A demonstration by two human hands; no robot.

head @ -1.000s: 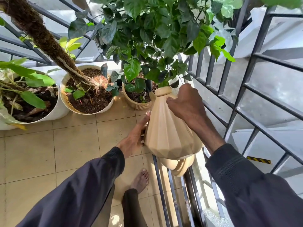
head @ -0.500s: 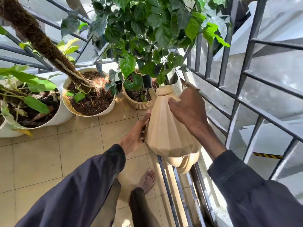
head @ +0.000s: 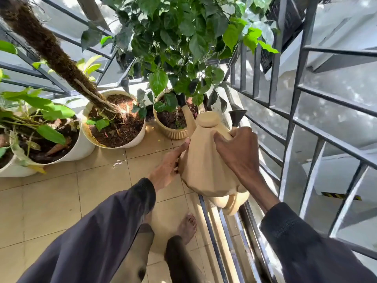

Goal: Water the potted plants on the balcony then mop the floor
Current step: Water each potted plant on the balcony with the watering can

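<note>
I hold a beige faceted watering can [head: 206,160] tipped forward over the floor. My right hand [head: 234,154] grips its upper right side by the handle. My left hand [head: 169,164] presses flat against its left side. The can's spout with a black tip [head: 181,100] reaches over a small ribbed beige pot [head: 173,132], and a thin stream of water falls onto the soil. That pot carries a bushy green plant [head: 179,37].
A white pot with a rough trunk [head: 130,139] stands left of the ribbed pot, and a larger white pot [head: 79,148] with leafy stems is further left. Grey metal railing [head: 306,127] runs along the right and back. My bare foot [head: 186,225] rests on beige tiles.
The can has tipped further forward and its spout has moved over the ribbed pot's soil; water now pours. The view shifted slightly downward and left.
</note>
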